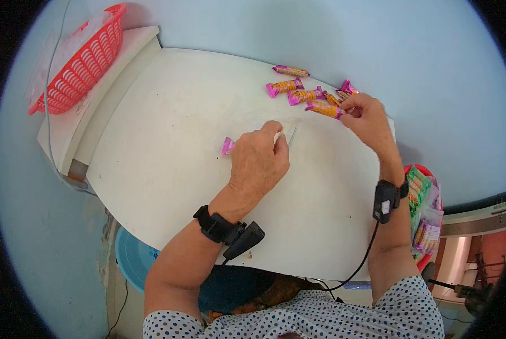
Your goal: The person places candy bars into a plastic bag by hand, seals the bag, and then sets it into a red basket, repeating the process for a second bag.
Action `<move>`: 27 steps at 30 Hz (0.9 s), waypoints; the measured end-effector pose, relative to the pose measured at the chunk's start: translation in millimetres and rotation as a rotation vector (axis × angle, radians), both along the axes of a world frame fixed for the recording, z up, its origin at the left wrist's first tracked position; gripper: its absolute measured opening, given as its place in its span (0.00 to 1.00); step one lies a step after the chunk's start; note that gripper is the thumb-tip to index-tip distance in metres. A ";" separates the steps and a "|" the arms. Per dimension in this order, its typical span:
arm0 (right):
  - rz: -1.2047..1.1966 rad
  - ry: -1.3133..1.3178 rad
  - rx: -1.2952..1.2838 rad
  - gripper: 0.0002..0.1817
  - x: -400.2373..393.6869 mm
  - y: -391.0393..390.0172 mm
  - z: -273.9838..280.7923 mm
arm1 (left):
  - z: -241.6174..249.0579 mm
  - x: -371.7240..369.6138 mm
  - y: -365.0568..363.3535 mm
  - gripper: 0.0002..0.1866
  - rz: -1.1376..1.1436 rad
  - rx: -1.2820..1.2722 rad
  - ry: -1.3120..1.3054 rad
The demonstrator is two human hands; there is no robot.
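My right hand is closed, thumb and fingers pinching the end of a snack packet with a yellow middle and pink ends. Over the middle of the table, my left hand is curled round a clear plastic bag, whose edge shows past the thumb. A pink wrapper end sticks out on the other side of that hand; the rest of it is hidden. Beyond the right hand, more snack packets of the same kind lie near the back edge, some partly covered by the fingers.
The white table meets the wall at the back. A red basket with clear plastic stands on a ledge at left. Bagged packets fill a red container at right. Below the left edge is a blue basin. Cables run from both wrist devices.
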State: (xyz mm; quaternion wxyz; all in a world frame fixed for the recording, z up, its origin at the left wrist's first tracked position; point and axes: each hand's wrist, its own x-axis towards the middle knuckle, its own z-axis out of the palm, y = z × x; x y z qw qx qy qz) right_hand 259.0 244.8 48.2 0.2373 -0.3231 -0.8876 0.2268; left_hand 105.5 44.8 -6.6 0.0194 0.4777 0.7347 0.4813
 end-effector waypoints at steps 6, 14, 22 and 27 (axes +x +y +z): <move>0.223 -0.041 -0.049 0.06 6.9 -35.5 39.4 | 2.5 0.6 0.5 0.06 0.003 0.017 -0.033; 0.229 0.031 -0.103 0.06 -29.8 -74.3 3.3 | 7.9 1.4 -0.3 0.05 -0.001 0.028 -0.086; 0.267 0.198 -0.231 0.06 -49.4 -87.7 -56.8 | 7.1 3.1 -0.5 0.05 -0.035 0.042 -0.116; 0.331 0.206 -0.366 0.04 -52.1 -94.8 -61.6 | 6.0 3.3 -0.3 0.05 -0.023 0.029 -0.108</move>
